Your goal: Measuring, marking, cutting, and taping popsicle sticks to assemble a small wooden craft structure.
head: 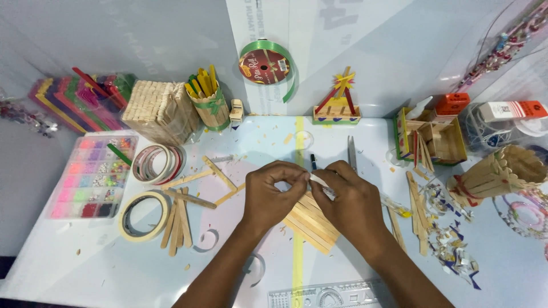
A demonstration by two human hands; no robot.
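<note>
Ruler (325, 295) nearest; left hand (268, 197), right hand (351, 199) both pinched closed on white strip (317, 180).

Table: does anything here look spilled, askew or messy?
Yes. Paper scraps lie scattered at the right, like cutting waste. Loose sticks lie crisscross beside the tape roll. A stick cup lies tipped on its side. Both hands pinch a small white piece above a stick panel.

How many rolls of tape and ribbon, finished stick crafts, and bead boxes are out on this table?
Tape rolls flat on the table: 2, a big cream roll and a stack of thin rolls
Green ribbon spool: 1
Finished stick crafts: 4, block, cup, tree, basket
Bead box: 1
Total: 8
</note>
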